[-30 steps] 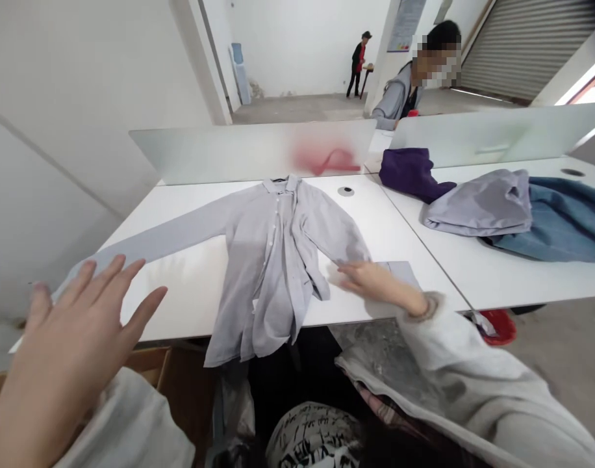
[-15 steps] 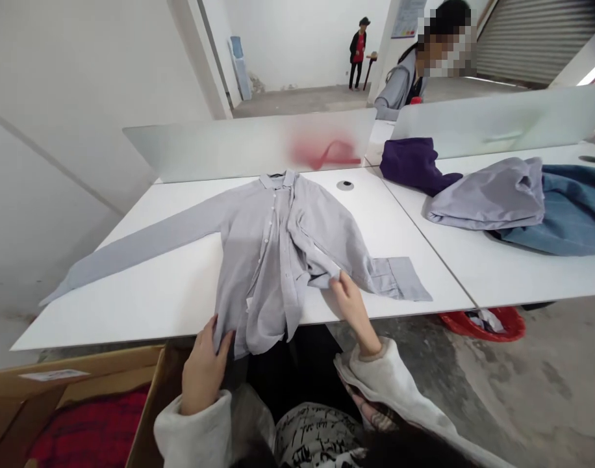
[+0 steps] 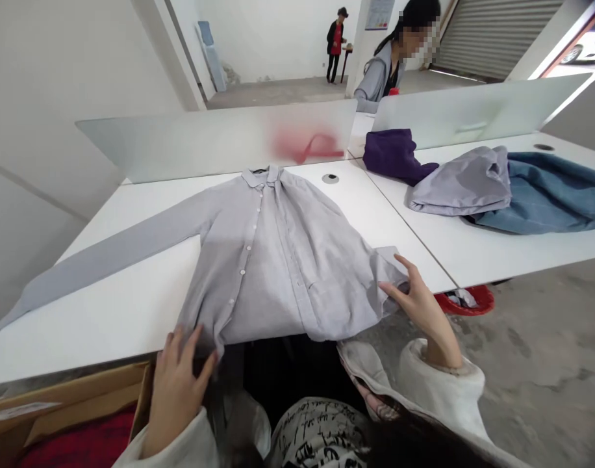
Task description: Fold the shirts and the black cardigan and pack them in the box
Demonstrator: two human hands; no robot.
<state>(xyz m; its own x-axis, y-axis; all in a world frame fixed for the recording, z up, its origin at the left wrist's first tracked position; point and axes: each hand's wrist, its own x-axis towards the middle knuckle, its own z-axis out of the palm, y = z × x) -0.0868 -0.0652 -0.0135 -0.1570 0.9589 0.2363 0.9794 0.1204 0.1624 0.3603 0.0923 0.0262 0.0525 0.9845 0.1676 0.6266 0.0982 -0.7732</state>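
A light grey button-up shirt [image 3: 273, 260] lies face up on the white table [image 3: 107, 305], collar at the far side, its left sleeve stretched toward the table's left corner. My left hand [image 3: 175, 383] grips the shirt's lower left hem at the table's near edge. My right hand [image 3: 419, 302] pinches the shirt's lower right edge, fingers partly spread, and the body of the shirt is pulled wide between both hands. The right sleeve is mostly hidden under the shirt body.
A frosted divider [image 3: 219, 140] stands along the table's far edge. On the neighbouring table to the right lie purple [image 3: 392, 153], grey [image 3: 460, 182] and blue [image 3: 545, 192] garments. A cardboard box with red cloth [image 3: 78, 422] sits at lower left, a red basin [image 3: 466, 300] on the floor. One person sits beyond the divider; another stands far back.
Both hands came down to the shirt's hem and pulled it apart. The bunched front is now spread flat and wide, and the right sleeve has gone under the body.
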